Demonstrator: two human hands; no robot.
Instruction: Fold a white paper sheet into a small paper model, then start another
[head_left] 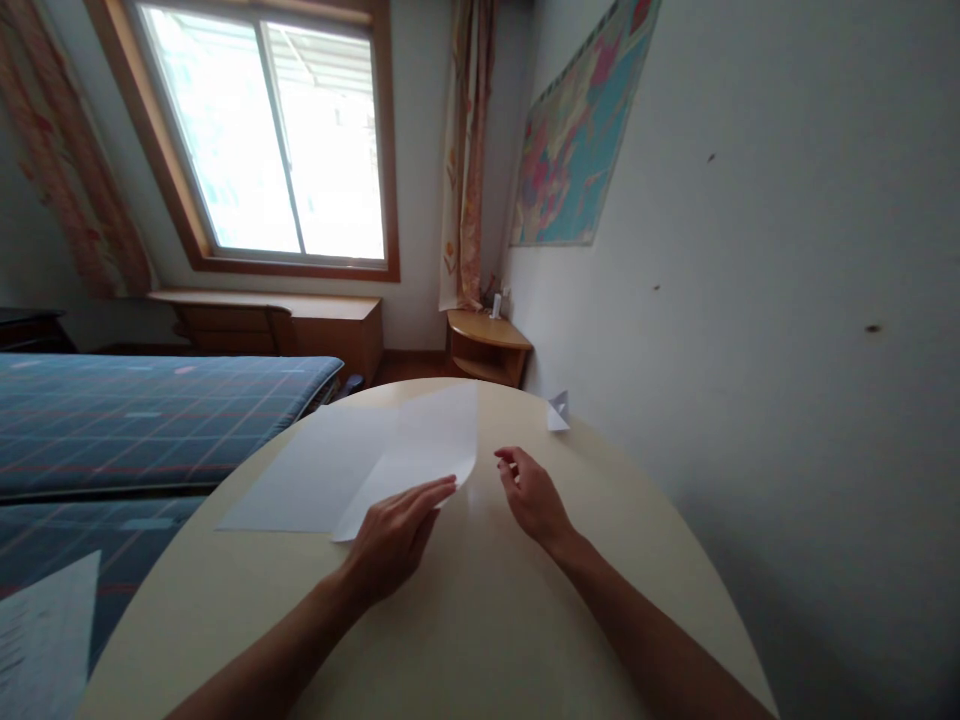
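Note:
A white sheet of paper (424,440) is partly raised at its near right side, where it curves up from the table. My left hand (397,530) has this edge between its fingers, which stretch along the paper, and the thumb below. Under and left of it, more white paper (322,475) lies flat; I cannot tell whether it is a second sheet or part of the same one. My right hand (534,495) is just right of the sheet, apart from it, with loosely curled fingers and nothing visible in them. Beyond it stands a small folded paper piece (559,411).
The round cream table (480,620) meets the white wall on the right. A bed with a blue checked mattress (165,420) is at the left, with a printed sheet (52,630) on it. A desk (330,310) and a corner shelf (491,330) stand at the back.

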